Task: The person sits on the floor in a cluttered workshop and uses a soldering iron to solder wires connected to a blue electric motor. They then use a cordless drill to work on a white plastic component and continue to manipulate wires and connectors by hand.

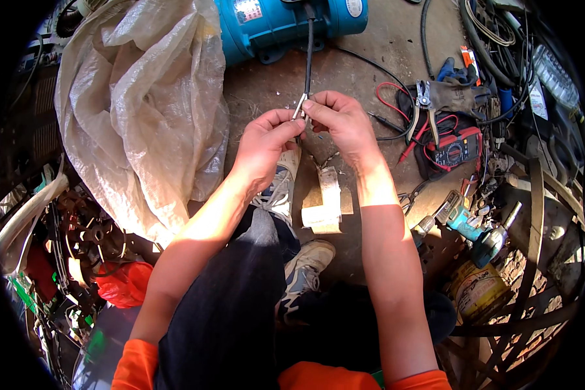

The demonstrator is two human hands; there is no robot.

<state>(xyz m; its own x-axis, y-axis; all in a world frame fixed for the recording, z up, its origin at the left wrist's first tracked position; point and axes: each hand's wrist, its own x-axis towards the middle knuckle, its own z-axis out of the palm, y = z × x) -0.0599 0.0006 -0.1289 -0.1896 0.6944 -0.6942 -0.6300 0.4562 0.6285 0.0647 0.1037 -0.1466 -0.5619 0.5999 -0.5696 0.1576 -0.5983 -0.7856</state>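
Note:
A black cable runs down from a blue electric motor to my hands. White wire ends or sleeves stand out at its near end; which of the two I cannot tell. My left hand pinches these from the left, thumb against fingers. From the other side, my right hand grips the cable end between thumb and bent fingers. The fingertips of both hands almost meet, and they hide part of the wires. Below them, a pale block-like piece lies on the floor between my shoe and right forearm.
A translucent plastic sheet lies crumpled at left, near a red bag. To the right are pliers, a work glove, a red-and-black multimeter with leads, a teal cordless tool and a yellow can.

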